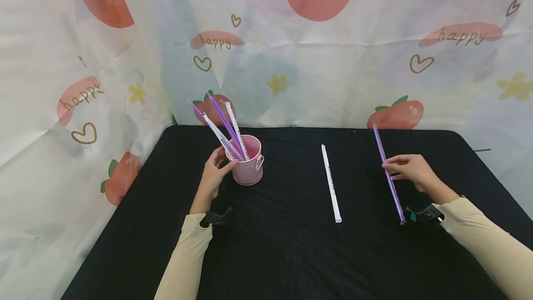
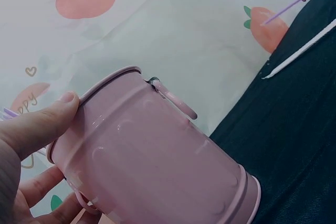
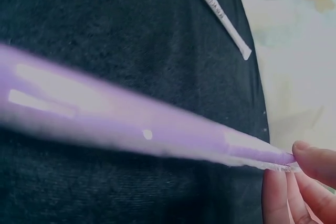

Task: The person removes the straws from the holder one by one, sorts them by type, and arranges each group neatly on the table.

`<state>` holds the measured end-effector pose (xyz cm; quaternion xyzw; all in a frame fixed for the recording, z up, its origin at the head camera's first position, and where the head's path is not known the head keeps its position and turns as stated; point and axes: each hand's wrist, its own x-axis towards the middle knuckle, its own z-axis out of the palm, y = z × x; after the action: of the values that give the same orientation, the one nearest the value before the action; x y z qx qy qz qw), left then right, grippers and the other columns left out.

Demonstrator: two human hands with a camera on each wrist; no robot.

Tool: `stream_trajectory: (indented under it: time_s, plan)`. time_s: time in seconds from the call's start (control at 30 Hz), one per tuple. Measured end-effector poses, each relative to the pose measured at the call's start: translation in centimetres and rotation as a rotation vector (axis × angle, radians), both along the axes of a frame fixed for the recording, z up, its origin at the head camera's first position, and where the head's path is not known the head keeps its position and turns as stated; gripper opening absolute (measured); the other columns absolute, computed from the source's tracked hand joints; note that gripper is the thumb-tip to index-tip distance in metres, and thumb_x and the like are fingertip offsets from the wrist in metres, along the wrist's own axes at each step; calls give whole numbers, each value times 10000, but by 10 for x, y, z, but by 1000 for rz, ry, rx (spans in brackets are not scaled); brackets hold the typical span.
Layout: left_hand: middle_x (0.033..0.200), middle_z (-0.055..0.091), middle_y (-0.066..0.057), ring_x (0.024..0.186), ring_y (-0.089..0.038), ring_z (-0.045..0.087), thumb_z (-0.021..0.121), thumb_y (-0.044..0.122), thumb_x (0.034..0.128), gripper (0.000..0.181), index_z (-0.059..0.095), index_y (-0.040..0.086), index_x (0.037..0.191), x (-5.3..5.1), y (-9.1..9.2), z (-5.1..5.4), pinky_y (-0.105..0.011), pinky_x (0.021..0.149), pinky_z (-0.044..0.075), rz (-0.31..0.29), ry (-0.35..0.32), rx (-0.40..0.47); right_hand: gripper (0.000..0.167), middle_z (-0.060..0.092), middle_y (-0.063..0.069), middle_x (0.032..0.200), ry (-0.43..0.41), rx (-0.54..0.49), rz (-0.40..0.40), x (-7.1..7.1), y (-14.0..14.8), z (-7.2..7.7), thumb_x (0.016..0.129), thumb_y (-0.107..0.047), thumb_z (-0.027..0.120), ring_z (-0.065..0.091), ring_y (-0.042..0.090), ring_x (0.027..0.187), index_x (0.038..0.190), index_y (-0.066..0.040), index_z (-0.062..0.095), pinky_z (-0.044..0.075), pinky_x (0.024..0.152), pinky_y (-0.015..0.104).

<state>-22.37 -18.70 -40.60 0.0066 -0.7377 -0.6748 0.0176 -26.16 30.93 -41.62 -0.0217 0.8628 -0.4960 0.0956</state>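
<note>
A pink metal bucket (image 1: 247,172) with small side handles stands at the left of the table, holding several purple and white-wrapped straws (image 1: 225,121). My left hand (image 1: 214,172) grips its rim, the thumb on the near side; in the left wrist view the thumb lies over the edge of the bucket (image 2: 152,150). Over at the right, my right hand (image 1: 410,170) pinches a purple straw (image 1: 393,191) in a clear wrapper between thumb and fingers. The right wrist view shows this purple straw (image 3: 157,124) close up. Between the hands lies a white paper-wrapped straw (image 1: 331,184).
Black cloth covers the table (image 1: 283,244), whose back edge meets a pale curtain (image 1: 325,82) printed with fruit, hearts and "happy". The curtain also runs along the left side. A dark band sits on each wrist.
</note>
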Motion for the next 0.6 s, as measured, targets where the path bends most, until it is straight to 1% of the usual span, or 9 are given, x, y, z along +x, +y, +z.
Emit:
stream_trajectory:
  time_s: [0.13,0.33,0.6]
  plan:
    - [1444,370,-222,1396,-352,283,640,120,881,647,314,22,1431,0,0,1,-518,1150,221,0,-3,-6,444,676,-148,756,-14,30,0,0,1,-5,900,-183,629,636,-22,691,1125,190,542,573,658,240]
    - [1448,364,-226,1396,-354,282,636,115,884,649,307,15,1434,0,1,1,-517,1149,222,0,-1,-11,461,666,-154,741,-22,58,-12,-2,4,-15,896,-181,633,623,-40,683,1126,206,535,575,657,246]
    - [1444,368,-231,1395,-356,284,631,109,886,642,308,9,1431,1,1,2,-523,1149,215,0,3,-11,463,696,-67,780,-43,81,-10,-2,8,-18,891,-168,637,625,-21,673,1121,218,532,578,654,260]
